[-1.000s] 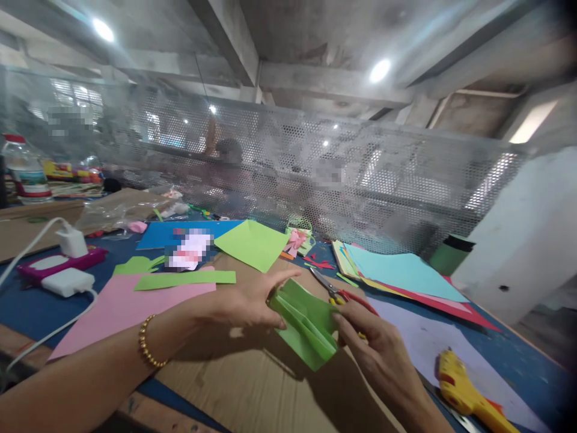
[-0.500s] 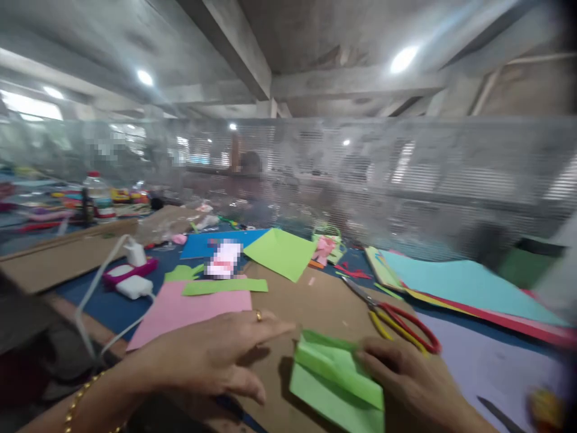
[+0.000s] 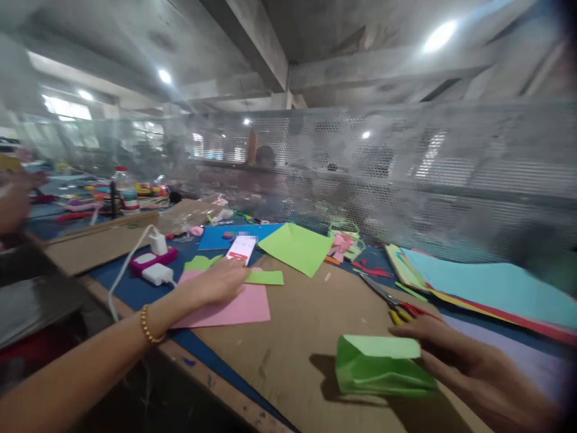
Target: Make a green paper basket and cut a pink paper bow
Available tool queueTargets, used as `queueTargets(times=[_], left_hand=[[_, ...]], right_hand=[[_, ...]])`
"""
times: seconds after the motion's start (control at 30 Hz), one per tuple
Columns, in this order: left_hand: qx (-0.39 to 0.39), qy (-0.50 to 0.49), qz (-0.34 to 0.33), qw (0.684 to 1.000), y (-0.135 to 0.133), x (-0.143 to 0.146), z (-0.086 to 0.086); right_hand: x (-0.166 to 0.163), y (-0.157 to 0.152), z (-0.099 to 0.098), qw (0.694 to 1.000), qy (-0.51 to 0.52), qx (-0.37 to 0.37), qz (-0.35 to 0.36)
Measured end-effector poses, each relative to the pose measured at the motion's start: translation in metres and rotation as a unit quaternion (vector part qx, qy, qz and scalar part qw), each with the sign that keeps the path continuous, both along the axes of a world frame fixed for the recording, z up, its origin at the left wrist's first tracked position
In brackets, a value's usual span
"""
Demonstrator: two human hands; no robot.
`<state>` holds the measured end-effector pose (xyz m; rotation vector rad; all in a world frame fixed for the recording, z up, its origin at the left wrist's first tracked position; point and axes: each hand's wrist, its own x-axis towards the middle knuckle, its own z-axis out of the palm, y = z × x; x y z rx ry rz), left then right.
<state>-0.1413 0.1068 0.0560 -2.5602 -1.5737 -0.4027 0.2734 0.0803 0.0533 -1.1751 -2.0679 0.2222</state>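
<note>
My right hand (image 3: 473,367) holds a folded green paper piece (image 3: 381,365) at its right end, low over the brown cardboard sheet (image 3: 306,325). My left hand (image 3: 220,281) is stretched out to the left, fingers extended, lying on a pink paper sheet (image 3: 238,308) and reaching a green paper strip (image 3: 265,277). A phone (image 3: 242,247) lies just beyond the left fingertips. Scissors with red and yellow handles (image 3: 396,304) lie just above my right hand.
A green sheet (image 3: 295,246) and blue sheet (image 3: 216,236) lie further back. Stacked coloured sheets (image 3: 487,285) are at right. White chargers (image 3: 155,264) with cables sit at left, a bottle (image 3: 124,191) behind. A perforated screen (image 3: 360,174) bounds the table. Another person's hand (image 3: 15,195) shows far left.
My left hand has let go of the folded green paper and moved left onto the pink sheet. The right hand keeps the paper. The view has swung left.
</note>
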Motion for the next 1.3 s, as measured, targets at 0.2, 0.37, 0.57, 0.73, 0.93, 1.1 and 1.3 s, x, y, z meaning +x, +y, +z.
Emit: queueTargets(times=[0.2,0.37,0.57,0.73,0.93,1.1,1.3], left_hand=[[0.057,0.006,-0.003,0.998,0.017,-0.003,-0.028],[0.122,0.018,0.006,0.992,0.009,0.0,-0.018],[0.19,0.04,-0.056,0.979,-0.022,0.027,-0.001],[0.197,0.036,-0.13,0.971,-0.043,0.067,0.007],[0.267,0.091,-0.182,0.942,-0.077,0.117,0.001],[0.234,0.088,-0.195,0.948,-0.107,0.129,-0.033],[0.164,0.008,-0.129,0.978,-0.125,0.096,-0.043]], right_hand=[[-0.015,0.005,0.022,0.984,0.044,-0.167,0.034],[-0.011,0.052,0.01,0.984,0.01,-0.178,-0.015],[-0.022,0.087,0.01,0.992,-0.038,-0.1,-0.065],[-0.038,0.035,0.03,0.997,-0.072,0.012,-0.041],[-0.072,-0.069,0.016,0.959,-0.207,0.185,0.063],[-0.055,-0.1,-0.022,0.951,-0.244,0.177,0.073],[-0.033,-0.114,-0.033,0.959,-0.246,0.102,0.102]])
